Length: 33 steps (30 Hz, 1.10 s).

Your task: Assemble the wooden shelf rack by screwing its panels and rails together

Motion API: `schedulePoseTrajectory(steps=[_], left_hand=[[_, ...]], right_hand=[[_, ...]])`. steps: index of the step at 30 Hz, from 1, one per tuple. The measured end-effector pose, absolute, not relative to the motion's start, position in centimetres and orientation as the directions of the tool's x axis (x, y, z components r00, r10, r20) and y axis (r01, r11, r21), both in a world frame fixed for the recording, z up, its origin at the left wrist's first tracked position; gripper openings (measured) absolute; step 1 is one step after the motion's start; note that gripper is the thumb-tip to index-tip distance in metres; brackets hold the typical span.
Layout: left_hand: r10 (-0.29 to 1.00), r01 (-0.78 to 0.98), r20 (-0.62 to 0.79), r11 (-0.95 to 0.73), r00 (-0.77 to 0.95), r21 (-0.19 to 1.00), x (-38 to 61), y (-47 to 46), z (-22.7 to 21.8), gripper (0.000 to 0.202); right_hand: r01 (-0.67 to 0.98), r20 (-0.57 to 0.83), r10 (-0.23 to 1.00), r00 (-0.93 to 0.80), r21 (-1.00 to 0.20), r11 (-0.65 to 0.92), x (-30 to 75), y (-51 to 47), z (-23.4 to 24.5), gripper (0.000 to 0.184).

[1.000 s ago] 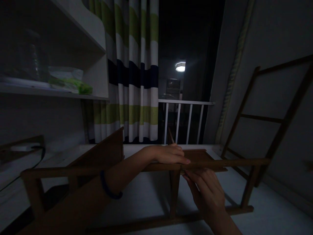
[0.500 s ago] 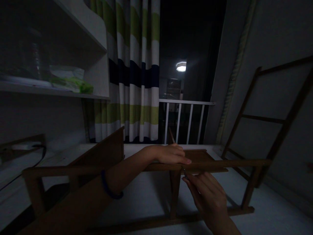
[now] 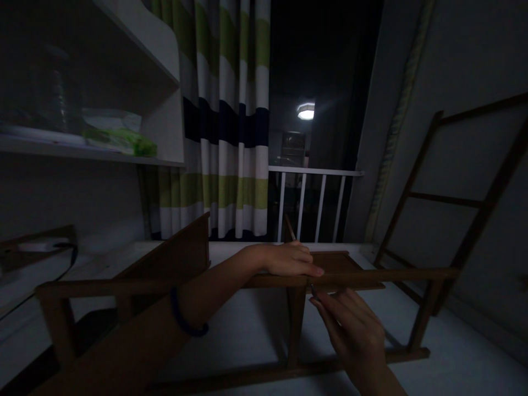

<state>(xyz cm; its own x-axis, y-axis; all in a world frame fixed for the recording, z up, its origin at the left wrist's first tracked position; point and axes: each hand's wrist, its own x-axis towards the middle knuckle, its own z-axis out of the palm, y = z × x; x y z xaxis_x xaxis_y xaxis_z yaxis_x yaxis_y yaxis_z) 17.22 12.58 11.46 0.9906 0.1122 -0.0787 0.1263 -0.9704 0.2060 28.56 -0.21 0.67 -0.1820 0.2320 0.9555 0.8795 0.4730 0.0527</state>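
Dim in here. Wooden frame [image 3: 103, 287] lies across in front of you, middle post already joined under top rail. Your left hand [image 3: 289, 261] flat on rail, fingers loose, gripping nothing. Right hand [image 3: 355, 330] pinches small metal bit [image 3: 312, 288] at that joint. Second frame [image 3: 491, 192] leans on wall, well apart, unattached.

Two bare hands close together, one flat and one pinching.
The left arm [image 3: 193, 300] comes in from the lower left and stretches far forward, almost straight. The left hand [image 3: 293, 262] lies flat, palm down, with its fingers long and pointing to the right. The right hand [image 3: 352, 325] comes up from the bottom, just under the left one. Its fingertips [image 3: 324, 300] are squeezed together and point up.
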Motion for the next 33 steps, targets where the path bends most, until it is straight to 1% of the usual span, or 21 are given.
schedulePoseTrajectory(steps=[4,7,10,13,16,19,24,29,33], left_hand=[[0.121,0.136,-0.082,-0.970,0.989,0.204,17.2,12.6,11.4,0.043],[0.118,0.133,-0.082,-0.971,0.990,0.197,17.2,12.5,11.5,0.042],[0.105,0.117,-0.077,-0.979,0.991,0.170,17.3,12.5,11.6,0.042],[0.102,0.114,-0.076,-0.978,0.992,0.176,17.3,12.5,11.6,0.041],[0.103,0.118,-0.082,-0.973,0.991,0.198,17.3,12.5,11.5,0.041],[0.099,0.114,-0.086,-0.974,0.991,0.195,17.3,12.5,11.4,0.041],[0.084,0.096,-0.075,-0.980,0.994,0.172,17.3,12.7,11.4,0.039],[0.108,0.123,-0.084,-0.972,0.991,0.200,17.2,12.7,11.5,0.041],[0.116,0.133,-0.094,-0.970,0.989,0.205,17.2,12.6,11.5,0.042]], right_hand=[[0.864,0.949,0.281,-0.144,-0.018,0.502,28.5,-0.3,0.7,0.018],[0.849,0.947,0.294,-0.130,-0.047,0.527,28.5,-0.3,0.6,0.020],[0.835,0.947,0.296,-0.123,-0.062,0.547,28.3,-0.2,0.6,0.024],[0.828,0.951,0.280,-0.130,-0.051,0.558,28.2,-0.2,0.6,0.027],[0.863,0.950,0.274,-0.147,-0.012,0.504,28.0,-0.3,0.6,0.025],[0.900,0.949,0.272,-0.160,0.027,0.436,27.9,-0.5,0.7,0.021],[0.914,0.949,0.258,-0.182,0.067,0.400,27.6,-0.7,1.0,0.017],[0.925,0.934,0.315,-0.171,0.043,0.377,27.5,-1.0,1.3,0.015],[0.916,0.916,0.382,-0.123,-0.043,0.399,27.3,-1.0,1.4,0.010]])
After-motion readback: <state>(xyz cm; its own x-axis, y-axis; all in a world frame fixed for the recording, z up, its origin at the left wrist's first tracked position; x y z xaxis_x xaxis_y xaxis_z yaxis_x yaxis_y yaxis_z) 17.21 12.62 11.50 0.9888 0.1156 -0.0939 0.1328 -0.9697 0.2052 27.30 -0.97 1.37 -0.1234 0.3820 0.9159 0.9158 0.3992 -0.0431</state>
